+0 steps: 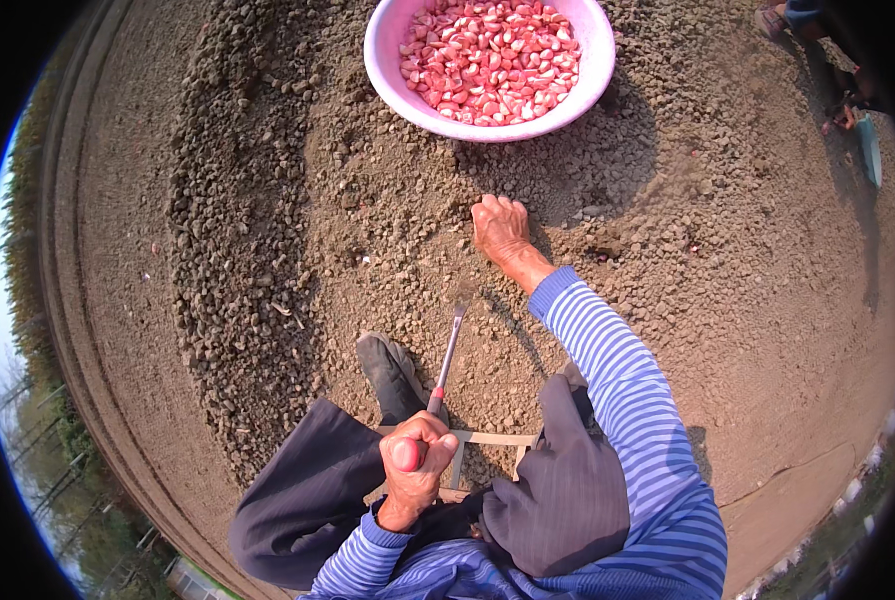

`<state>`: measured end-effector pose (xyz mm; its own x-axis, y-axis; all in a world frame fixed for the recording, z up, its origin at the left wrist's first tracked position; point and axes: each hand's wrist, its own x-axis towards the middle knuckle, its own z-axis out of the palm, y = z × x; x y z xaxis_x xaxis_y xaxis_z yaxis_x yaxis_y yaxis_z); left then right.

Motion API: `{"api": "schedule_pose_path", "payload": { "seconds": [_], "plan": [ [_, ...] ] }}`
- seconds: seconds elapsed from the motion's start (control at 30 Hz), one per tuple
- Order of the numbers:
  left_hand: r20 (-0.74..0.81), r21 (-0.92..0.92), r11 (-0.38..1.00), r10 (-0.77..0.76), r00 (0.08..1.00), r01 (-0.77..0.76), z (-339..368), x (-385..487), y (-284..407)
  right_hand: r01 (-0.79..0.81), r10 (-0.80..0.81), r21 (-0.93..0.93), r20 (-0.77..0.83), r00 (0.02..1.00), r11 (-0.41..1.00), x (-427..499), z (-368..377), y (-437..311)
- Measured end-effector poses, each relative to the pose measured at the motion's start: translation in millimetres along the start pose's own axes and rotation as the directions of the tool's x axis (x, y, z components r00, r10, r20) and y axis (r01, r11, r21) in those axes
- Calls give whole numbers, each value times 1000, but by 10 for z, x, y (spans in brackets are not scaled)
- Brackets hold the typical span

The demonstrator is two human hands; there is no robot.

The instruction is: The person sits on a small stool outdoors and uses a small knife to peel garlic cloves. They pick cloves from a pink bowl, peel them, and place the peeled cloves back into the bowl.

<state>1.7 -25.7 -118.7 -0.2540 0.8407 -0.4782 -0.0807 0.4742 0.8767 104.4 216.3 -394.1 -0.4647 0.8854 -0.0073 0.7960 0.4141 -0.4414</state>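
Note:
My left hand grips the red-ended handle of a narrow metal-shafted digging tool. The tool slants forward between my feet, and its small flat tip meets the loose soil. Farther forward, my right hand is lowered to the ground with its knuckles up and fingers curled down at the soil. The fingertips are hidden, so whether they hold anything does not show. Just beyond that hand stands a pink plastic basin with many reddish-coated garlic cloves inside.
Below me is the frame of a low wooden stool, between my knees. My dark boot rests on the soil. A ridge of coarse clods runs along the left. At upper right another person's hand is near a pale blue-green object.

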Motion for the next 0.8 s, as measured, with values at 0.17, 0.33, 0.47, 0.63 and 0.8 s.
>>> {"api": "schedule_pose_path", "payload": {
  "seconds": [0.17,0.33,0.47,0.63,0.8],
  "plan": [
    [77,79,995,-67,995,61,59,21,-184,193,-144,134,-311,940,972,256,-616,-26],
    [86,81,984,-164,983,157,20,125,-73,204,-183,2,-441,879,979,1296,-1023,241],
    [81,101,973,-218,973,210,-19,232,30,-2,-6,-105,-74,997,995,1891,-975,504],
    [91,90,981,-181,979,173,14,254,-7,-66,53,-349,-46,998,935,2092,-688,553],
    [108,72,988,-143,984,136,-2,238,-36,-70,39,-354,-94,995,933,2078,-621,519]
  ]
}}
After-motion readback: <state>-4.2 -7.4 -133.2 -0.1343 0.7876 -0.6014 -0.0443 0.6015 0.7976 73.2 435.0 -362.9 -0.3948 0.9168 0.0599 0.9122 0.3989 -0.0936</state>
